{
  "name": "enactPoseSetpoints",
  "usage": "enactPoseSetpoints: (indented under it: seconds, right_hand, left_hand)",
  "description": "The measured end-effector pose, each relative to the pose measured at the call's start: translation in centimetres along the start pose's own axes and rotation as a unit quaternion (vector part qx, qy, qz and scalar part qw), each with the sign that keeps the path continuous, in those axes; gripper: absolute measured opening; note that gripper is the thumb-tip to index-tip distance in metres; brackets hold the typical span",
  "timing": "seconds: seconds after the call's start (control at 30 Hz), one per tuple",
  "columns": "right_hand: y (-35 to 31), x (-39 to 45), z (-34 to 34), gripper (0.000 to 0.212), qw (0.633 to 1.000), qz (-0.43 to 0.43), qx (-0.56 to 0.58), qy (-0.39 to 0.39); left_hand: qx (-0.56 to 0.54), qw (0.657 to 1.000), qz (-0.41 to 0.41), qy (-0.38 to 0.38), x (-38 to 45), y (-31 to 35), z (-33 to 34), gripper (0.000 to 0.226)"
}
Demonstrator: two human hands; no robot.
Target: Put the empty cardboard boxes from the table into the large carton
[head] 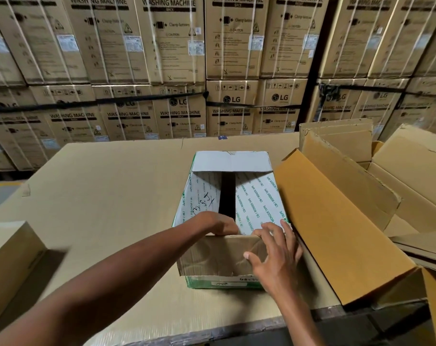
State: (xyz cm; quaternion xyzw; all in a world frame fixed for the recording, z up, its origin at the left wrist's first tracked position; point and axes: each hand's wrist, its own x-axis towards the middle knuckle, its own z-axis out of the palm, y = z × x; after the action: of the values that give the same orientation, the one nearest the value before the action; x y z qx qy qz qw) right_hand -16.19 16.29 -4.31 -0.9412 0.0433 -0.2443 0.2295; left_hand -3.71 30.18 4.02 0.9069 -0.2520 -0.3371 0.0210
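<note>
The stacked cartons [179,46] filling the view from 9 through 12 to 3 o'clock read "WASHING MACHINE", "LG", "Clamp bottom" and "CAUTION", each with white straps and small white labels too blurred to read. The white-and-green box [227,196] at the centre of the bench [99,196] carries repeated green print "CM-1 WONDER TAPE" across its inner flaps, plus black handwritten scrawl on the left flap that cannot be made out.

That box sits directly under both hands. The left hand [219,224] is at the near edge of the left inner flap, fingers curled down over it where it meets the near brown flap. The right hand [274,250] lies spread on the near flap at 5 o'clock from the box's centre, fingers straight, fingertips reaching the right printed flap; its grip holds nothing, only pressing flat.

The box is open-topped: far flap standing up, plain white inside; two side flaps folded inward with a dark gap between them; green edges at the corners and base.

The large carton [336,221] stands just beside it at 3 o'clock, its long brown flap leaning against the box's right side. Another brown box [10,250] sits at the bench's 8 o'clock edge, well apart.
</note>
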Motion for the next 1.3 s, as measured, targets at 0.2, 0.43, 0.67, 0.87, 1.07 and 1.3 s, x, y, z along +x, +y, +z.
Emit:
enactPoseSetpoints:
  seconds: [0.2, 0.43, 0.67, 0.87, 1.07, 1.3]
  right_hand:
    - [0.5, -0.6, -0.8, 0.061, 1.000, -0.010, 0.010, -0.022]
    - [1.4, -0.7, -1.5, 0.067, 1.000, -0.009, 0.013, -0.008]
    - [1.3, -1.0, -1.0, 0.051, 0.998, -0.003, 0.035, 0.045]
    - [1.1, -0.8, -0.6, 0.044, 0.998, 0.006, 0.034, 0.047]
    - [0.6, -0.2, -1.0, 0.036, 0.998, 0.029, 0.039, 0.050]
    - [-0.5, 0.3, -1.1, 0.022, 0.997, 0.046, 0.031, 0.050]
  left_hand:
    - [0.209, 0.975, 0.063, 0.042, 0.5, -0.8, -0.4, 0.032]
    - [0.275, 0.891, 0.204, 0.299, 0.1, -2.5, -1.1, 0.039]
    - [0.189, 0.865, 0.251, 0.392, -3.5, -3.7, -4.1, 0.034]
    - [0.084, 0.850, 0.214, 0.473, -7.1, -6.4, -5.9, 0.039]
    - [-0.028, 0.874, 0.100, 0.475, -11.6, -10.8, -7.7, 0.049]
    - [-0.117, 0.929, -0.085, 0.342, -11.6, -18.0, -4.7, 0.038]
